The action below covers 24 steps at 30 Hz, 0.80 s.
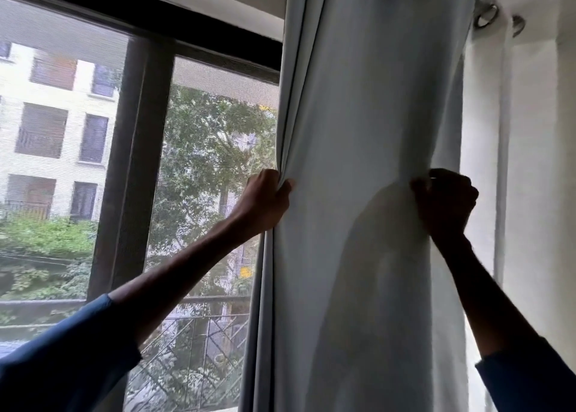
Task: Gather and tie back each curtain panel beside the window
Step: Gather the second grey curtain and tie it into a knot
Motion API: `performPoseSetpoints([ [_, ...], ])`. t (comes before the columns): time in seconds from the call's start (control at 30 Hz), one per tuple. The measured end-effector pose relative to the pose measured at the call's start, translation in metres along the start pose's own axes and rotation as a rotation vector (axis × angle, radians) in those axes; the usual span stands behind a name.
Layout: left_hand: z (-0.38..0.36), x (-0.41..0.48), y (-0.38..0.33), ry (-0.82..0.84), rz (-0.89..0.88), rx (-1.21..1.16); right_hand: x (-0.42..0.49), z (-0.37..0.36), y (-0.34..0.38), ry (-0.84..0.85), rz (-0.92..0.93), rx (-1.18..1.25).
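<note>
Your left hand [269, 195] pinches the left edge and your right hand [444, 199] is fisted in the right side of the pale curtain panel [367, 115] hanging right of the window [140, 149]; soft, light, foldable cloth, so grip bunched folds mid-height.

Showing here: one curtain [367, 131], two hands, left [268, 199] and right [445, 202], three metal rings [484, 17], and one window [140, 131].
</note>
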State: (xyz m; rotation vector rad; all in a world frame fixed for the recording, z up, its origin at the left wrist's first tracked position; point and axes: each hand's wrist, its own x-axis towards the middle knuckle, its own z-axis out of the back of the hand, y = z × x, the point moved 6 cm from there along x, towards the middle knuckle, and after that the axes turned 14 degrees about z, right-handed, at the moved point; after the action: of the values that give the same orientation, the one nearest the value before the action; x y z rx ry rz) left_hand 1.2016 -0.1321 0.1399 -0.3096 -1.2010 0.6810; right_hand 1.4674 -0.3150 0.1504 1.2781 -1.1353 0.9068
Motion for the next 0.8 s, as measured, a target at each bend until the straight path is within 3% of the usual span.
performPoseSetpoints([
  [0.1,0.001,0.0,0.001,-0.007,0.001,0.016,-0.003,0.0,0.026,0.01,0.101,-0.083],
  [0.27,0.001,-0.002,-0.005,-0.017,0.024,0.08,-0.007,-0.023,0.087,-0.078,0.236,0.008],
  [0.4,0.003,-0.007,-0.008,0.012,-0.008,0.145,-0.033,-0.046,0.178,-0.106,0.459,0.149],
  [0.5,0.011,-0.021,-0.005,0.048,0.007,0.02,-0.053,-0.057,0.237,-0.117,0.554,0.155],
  [0.6,0.02,-0.013,0.003,0.004,0.093,0.045,-0.048,-0.06,0.232,-0.071,0.525,0.08],
  [0.8,0.021,-0.027,-0.019,-0.141,-0.043,0.138,-0.069,-0.063,0.173,0.037,0.453,0.2],
])
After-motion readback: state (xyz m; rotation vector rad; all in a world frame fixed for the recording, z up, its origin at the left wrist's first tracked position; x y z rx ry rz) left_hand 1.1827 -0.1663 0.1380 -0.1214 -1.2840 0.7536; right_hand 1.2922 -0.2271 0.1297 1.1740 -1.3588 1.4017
